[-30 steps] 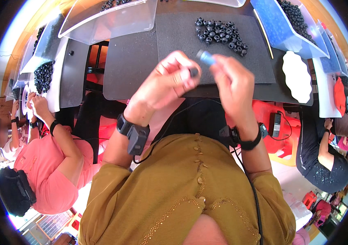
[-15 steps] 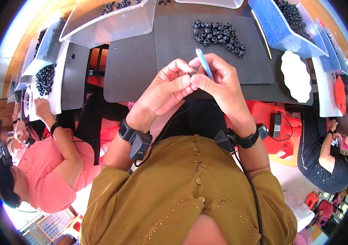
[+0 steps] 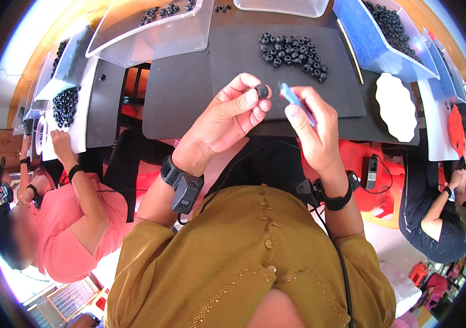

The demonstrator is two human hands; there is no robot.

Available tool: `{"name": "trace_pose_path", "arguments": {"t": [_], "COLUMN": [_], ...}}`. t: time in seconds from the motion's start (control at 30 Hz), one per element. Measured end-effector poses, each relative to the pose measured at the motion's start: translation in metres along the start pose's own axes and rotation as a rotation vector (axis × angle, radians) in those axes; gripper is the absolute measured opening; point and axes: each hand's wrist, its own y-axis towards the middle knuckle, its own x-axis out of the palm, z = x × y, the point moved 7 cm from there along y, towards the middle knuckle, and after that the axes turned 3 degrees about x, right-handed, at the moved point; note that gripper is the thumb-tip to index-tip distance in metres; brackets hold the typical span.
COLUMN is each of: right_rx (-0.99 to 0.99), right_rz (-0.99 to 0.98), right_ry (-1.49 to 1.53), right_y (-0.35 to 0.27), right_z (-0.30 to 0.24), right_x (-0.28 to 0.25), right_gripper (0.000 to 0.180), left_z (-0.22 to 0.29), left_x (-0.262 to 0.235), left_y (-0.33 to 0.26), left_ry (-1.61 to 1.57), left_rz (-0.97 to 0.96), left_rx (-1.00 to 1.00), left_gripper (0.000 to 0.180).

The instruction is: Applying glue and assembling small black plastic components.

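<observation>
Between the thumb and fingers of my left hand point(image 3: 232, 112) is a small round black part point(image 3: 262, 91), pinched and facing up. My right hand point(image 3: 316, 123) grips a slim blue pen-like tool point(image 3: 297, 103), its tip tilted up and a short way right of the black part, not touching it. Both hands are above the near edge of a dark mat point(image 3: 233, 60). Farther off on that mat lies a loose pile of black round parts point(image 3: 293, 53) with holes in them.
A clear bin point(image 3: 151, 44) stands at the back left, a blue-tinted bin of black parts point(image 3: 391, 33) at the back right. Right of the mat are a thin stick point(image 3: 349, 49) and a white wavy-edged piece point(image 3: 396, 106). People sit on both sides, one in a pink shirt point(image 3: 82, 218).
My right hand has drawn away to the right and slightly down with the blue tool. The black part, mostly hidden by fingers before, now shows in my left hand.
</observation>
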Motion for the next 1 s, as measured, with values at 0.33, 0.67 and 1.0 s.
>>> {"name": "trace_pose_path", "arguments": {"t": [0.33, 0.67, 1.0], "right_rx": [-0.163, -0.149, -0.012], "right_rz": [0.008, 0.034, 0.071], "right_ry": [-0.284, -0.294, -0.055], "right_y": [-0.006, -0.010, -0.007], "right_z": [-0.024, -0.027, -0.013], "right_x": [0.005, 0.003, -0.010], "right_gripper": [0.013, 0.014, 0.016], "left_z": [0.005, 0.006, 0.009], "left_x": [0.002, 0.006, 0.015], "left_y": [-0.002, -0.007, -0.014], "left_ry": [0.052, 0.127, 0.169], "left_rz": [-0.012, 0.005, -0.019], "left_rx": [0.056, 0.108, 0.089], "left_gripper": [0.014, 0.014, 0.016]}}
